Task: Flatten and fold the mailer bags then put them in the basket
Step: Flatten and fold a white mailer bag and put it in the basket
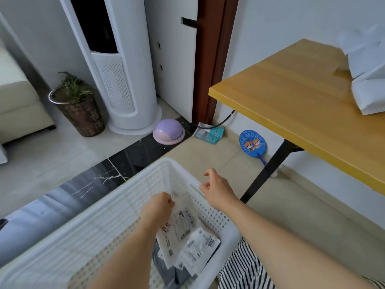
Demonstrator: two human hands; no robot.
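Head view: my left hand (158,207) reaches down into the white basket (87,230) at about six o'clock in the picture, fingers curled at the top edge of a pale mailer bag (179,224) with a printed label; I cannot tell for sure whether they pinch it or only touch it. A second folded mailer bag (199,250) with its own label lies just beside the first, toward five o'clock, over something dark at the basket's bottom. My right hand (216,187) hovers above the basket's far rim, at one o'clock from the left hand, fingers loosely curled and holding nothing. More white mailer bags (368,80) sit piled on the yellow table (291,90) at two o'clock. Under the table a blue hand fan (253,143) lies on the floor. At eleven o'clock stands a white tower appliance (125,76), with a potted plant (77,105) at its nine o'clock and a lilac domed object (168,131) at its four o'clock. Striped cloth (243,270) shows beside my right forearm.
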